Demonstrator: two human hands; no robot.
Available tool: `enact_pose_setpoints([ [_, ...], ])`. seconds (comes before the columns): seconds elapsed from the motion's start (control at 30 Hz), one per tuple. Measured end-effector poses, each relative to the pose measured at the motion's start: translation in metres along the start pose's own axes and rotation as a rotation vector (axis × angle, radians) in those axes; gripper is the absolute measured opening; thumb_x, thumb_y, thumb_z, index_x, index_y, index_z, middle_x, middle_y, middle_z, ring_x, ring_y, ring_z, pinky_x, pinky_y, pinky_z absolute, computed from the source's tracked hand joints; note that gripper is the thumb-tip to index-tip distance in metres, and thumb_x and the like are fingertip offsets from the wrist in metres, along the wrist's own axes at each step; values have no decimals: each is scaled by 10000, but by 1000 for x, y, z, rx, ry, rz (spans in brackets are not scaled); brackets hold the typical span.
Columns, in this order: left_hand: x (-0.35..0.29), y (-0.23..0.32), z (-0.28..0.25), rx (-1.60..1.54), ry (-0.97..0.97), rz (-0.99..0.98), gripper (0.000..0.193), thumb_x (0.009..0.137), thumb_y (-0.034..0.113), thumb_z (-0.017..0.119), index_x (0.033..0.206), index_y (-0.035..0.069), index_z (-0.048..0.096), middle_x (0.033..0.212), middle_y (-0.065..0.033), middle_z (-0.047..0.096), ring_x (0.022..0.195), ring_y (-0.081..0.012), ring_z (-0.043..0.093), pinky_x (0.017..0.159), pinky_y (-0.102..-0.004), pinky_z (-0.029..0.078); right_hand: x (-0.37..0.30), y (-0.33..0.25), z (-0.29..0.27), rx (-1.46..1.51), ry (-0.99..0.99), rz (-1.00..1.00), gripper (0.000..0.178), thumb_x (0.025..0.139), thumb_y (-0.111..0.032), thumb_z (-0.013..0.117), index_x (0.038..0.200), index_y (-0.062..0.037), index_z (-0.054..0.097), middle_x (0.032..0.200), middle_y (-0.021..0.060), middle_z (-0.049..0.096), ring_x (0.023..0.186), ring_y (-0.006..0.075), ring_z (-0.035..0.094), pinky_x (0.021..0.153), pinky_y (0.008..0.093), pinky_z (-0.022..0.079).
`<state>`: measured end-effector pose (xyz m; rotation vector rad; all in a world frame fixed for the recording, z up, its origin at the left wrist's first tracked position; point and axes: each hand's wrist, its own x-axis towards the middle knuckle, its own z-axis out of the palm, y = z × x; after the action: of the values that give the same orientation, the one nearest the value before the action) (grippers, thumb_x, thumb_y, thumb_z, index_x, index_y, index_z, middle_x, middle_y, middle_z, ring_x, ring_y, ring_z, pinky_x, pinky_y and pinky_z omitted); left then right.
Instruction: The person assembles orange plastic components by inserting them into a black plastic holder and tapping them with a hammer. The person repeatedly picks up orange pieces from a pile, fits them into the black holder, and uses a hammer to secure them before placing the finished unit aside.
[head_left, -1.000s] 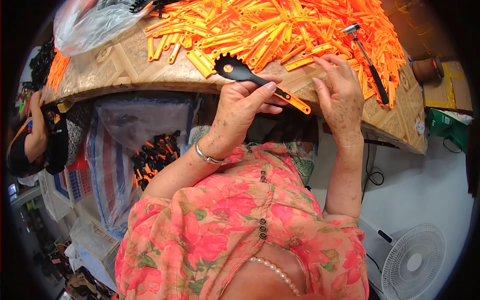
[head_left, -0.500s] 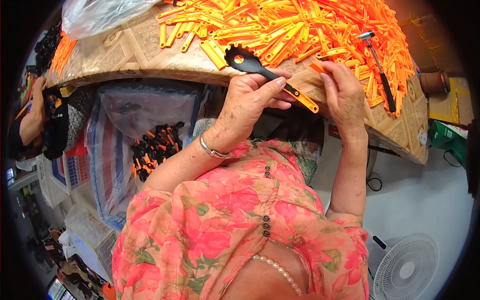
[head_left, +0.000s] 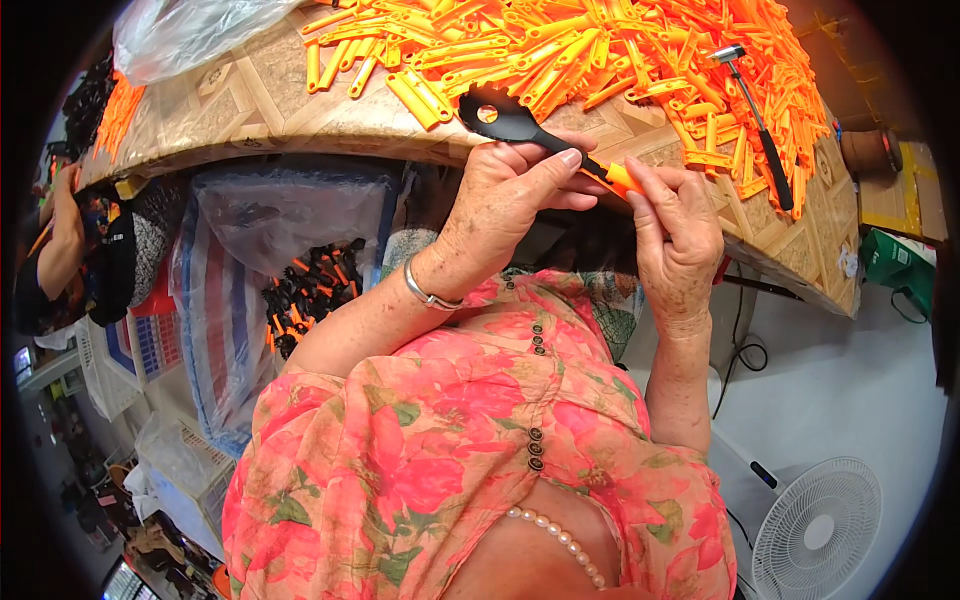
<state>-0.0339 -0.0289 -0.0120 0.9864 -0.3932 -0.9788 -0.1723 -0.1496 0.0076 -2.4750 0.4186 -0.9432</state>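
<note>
My left hand is closed round the handle of a black pasta spoon, thumb on top. The spoon's toothed bowl with a hole through it points up and to the left, just over the table's edge. At the other end of the handle sits an orange handle piece, pinched between the thumb and fingers of my right hand. The piece overlaps the handle's end; my fingers partly hide how far. Beyond both hands lies a big heap of orange handle pieces on the patterned tabletop.
A hammer with a black grip lies on the heap's right side. Clear plastic rests at the far left. Below the table, a lined bag holds black-and-orange utensils. A white fan stands lower right. Another person's arm shows far left.
My right hand has come down and left, bringing the orange handle piece against the end of the pasta spoon's handle. My left hand keeps its hold and has shifted slightly right.
</note>
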Motion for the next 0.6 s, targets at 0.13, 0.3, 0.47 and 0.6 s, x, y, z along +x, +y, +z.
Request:
enact_pose_setpoints([
  [0.13, -1, 1, 1, 8, -6, -3, 285, 971, 136, 590, 1181, -54, 623, 1039, -126, 693, 902, -177, 695, 813, -269, 585, 0, -5, 5, -51, 90, -65, 263, 796, -17, 721, 1053, -73, 725, 916, 72, 645, 842, 227, 590, 737, 338, 473],
  [0.3, -3, 0, 3, 4, -18, 6, 288, 975, 124, 580, 1200, -51, 614, 1058, -126, 691, 914, -162, 686, 834, -270, 579, -2, -9, 14, -27, 117, 10, 254, 778, -24, 741, 1025, -80, 732, 914, 56, 631, 844, 219, 570, 743, 332, 460],
  [0.47, -5, 0, 2, 7, -24, 2, 285, 974, 116, 579, 1203, -51, 611, 1058, -128, 691, 921, -162, 684, 832, -270, 579, -4, -11, 15, -3, 123, 46, 247, 770, -23, 749, 1009, -84, 741, 897, 43, 602, 821, 215, 544, 734, 322, 452],
  [0.6, -5, -1, 2, 0, -22, 14, 278, 974, 114, 578, 1195, -52, 615, 1053, -124, 689, 926, -161, 681, 829, -269, 581, -4, -10, 17, -26, 124, 21, 257, 760, -26, 759, 1007, -96, 746, 889, 32, 603, 809, 201, 533, 711, 321, 447],
])
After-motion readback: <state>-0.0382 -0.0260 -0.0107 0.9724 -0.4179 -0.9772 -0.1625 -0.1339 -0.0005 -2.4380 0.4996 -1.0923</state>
